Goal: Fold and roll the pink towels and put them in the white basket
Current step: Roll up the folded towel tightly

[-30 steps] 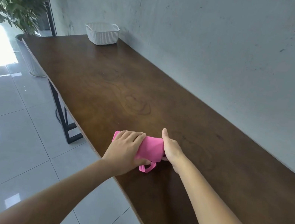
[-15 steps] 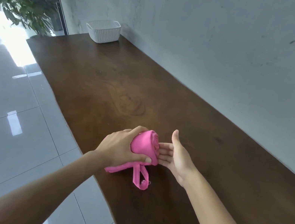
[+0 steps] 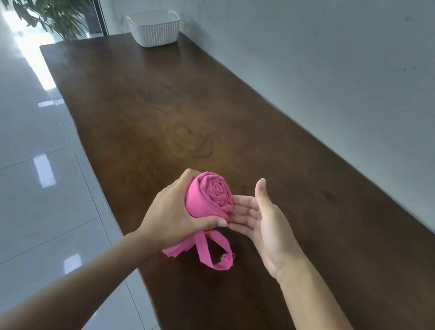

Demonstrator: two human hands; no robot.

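Pink towel (image 3: 205, 200), rolled with its spiral end facing up, is gripped in the left hand (image 3: 172, 215) above the table's (image 3: 288, 136) near front edge, right hand (image 3: 262, 219) open with fingertips touching the roll, white basket (image 3: 153, 28) at the far corner.
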